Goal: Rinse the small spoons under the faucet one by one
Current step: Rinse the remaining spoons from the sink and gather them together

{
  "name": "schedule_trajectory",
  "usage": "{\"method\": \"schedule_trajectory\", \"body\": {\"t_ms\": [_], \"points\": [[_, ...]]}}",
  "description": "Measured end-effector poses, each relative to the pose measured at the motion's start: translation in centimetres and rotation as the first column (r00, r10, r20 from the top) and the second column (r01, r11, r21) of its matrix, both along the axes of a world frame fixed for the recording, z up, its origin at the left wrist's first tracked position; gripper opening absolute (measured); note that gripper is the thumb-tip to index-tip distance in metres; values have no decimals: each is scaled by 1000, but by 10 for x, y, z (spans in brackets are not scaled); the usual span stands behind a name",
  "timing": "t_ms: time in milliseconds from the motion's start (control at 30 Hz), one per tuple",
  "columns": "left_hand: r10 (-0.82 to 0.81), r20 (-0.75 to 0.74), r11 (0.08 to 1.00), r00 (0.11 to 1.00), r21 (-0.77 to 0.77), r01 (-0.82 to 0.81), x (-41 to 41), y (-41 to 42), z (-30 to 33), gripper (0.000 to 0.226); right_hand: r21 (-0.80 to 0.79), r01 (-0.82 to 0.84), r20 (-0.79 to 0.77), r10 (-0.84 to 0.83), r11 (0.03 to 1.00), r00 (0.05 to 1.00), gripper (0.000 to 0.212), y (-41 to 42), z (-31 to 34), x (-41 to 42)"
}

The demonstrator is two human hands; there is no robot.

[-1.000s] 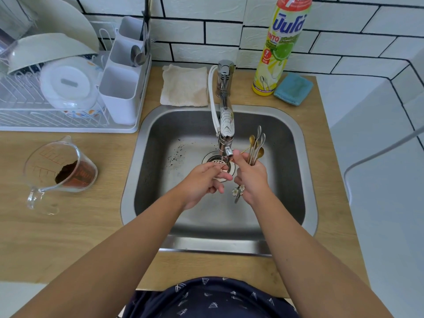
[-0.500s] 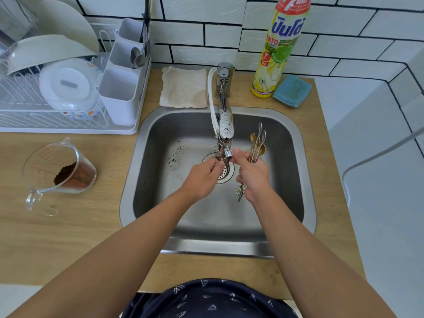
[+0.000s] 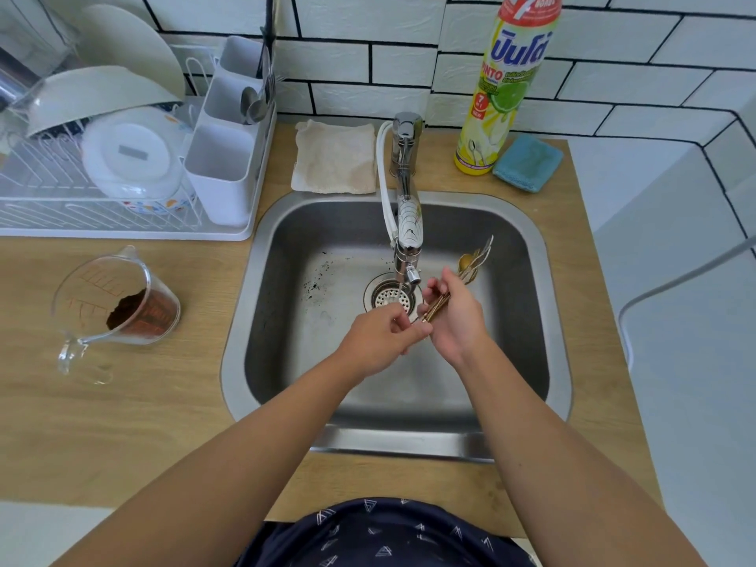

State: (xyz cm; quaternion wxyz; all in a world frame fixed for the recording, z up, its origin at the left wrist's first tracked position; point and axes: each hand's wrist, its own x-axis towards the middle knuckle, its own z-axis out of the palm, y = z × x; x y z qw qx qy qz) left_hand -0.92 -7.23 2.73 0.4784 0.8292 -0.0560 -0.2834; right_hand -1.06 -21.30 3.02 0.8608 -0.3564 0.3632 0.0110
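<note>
My right hand [image 3: 456,317] grips a bundle of small gold and silver spoons [image 3: 474,261], their bowls fanned up and to the right over the steel sink [image 3: 527,321]. The handle ends point down-left toward my left hand [image 3: 378,339]. Its fingertips pinch at those handle ends just below the faucet [image 3: 407,223] spout. I cannot make out whether water is running. The drain strainer [image 3: 390,296] lies right behind my left fingers.
A white dish rack [image 3: 122,186] with bowls, a lid and a cutlery holder stands at the back left. A glass measuring cup [image 3: 118,308] with brown powder sits left of the sink. A beige cloth [image 3: 335,157], a dish soap bottle [image 3: 507,83] and a blue sponge [image 3: 527,163] line the back.
My right hand has tilted the spoon bundle so the bowls lean further right. My left hand has shifted to the handle ends and closed its fingertips on them.
</note>
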Motion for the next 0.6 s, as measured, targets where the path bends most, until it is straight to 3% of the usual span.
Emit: {"method": "schedule_trajectory", "body": {"t_ms": [67,133,233,333,433,533,600], "points": [[46,75,995,996,86,-52,-3,0,-3,40,20,26,37,-27,999,999,32,-2,1,1],[108,52,990,993,83,-112,-5,3,-5,45,30,44,87,-47,999,995,25,-5,1,0],[126,-35,992,991,13,-125,-7,10,-2,55,102,19,119,-32,995,992,27,-12,3,-2],[142,-239,981,961,-97,-169,0,17,9,65,165,-93,110,75,982,991,37,-12,10,-3],[0,-446,973,895,-208,-104,9,26,17,58,67,-249,116,240,966,964,43,-5,19,-1],[-122,-488,960,864,-278,-21,11,30,22,48,-97,-412,97,421,906,902,58,7,27,2],[-142,-490,953,860,-302,-14,9,30,23,43,-185,-497,30,511,848,859,55,13,31,4]]}}
